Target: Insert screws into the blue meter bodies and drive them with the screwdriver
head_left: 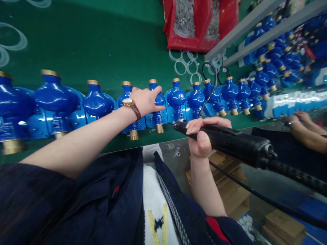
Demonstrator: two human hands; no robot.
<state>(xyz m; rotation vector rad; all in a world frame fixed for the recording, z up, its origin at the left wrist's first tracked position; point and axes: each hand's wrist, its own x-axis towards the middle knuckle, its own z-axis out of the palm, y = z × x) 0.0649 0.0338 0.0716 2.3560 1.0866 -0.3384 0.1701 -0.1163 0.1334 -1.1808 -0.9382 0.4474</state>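
A row of glossy blue, bulb-shaped metal bodies with brass ends lies on blue plates along the bench. My left hand (145, 100), with a watch at its wrist, reaches over the row. Its thumb and fingers curl around one blue body (159, 99); part of that body is under the hand. In my right hand (204, 136) is a black electric screwdriver (237, 144), fingers wrapped about its barrel. The screwdriver points left, its thin tip close to the plate edge between the gripped body and the neighbouring blue body (176, 95). Whether the tip touches a screw, I cannot tell.
Red bins (189, 44) of small screws stand at the back, with clear plastic rings (180, 67) before them. Grey metal bars (245, 27) cross the upper right. A cable (255, 190) trails right. Another person's hands (301, 119) work there. Cardboard boxes (283, 224) lie below.
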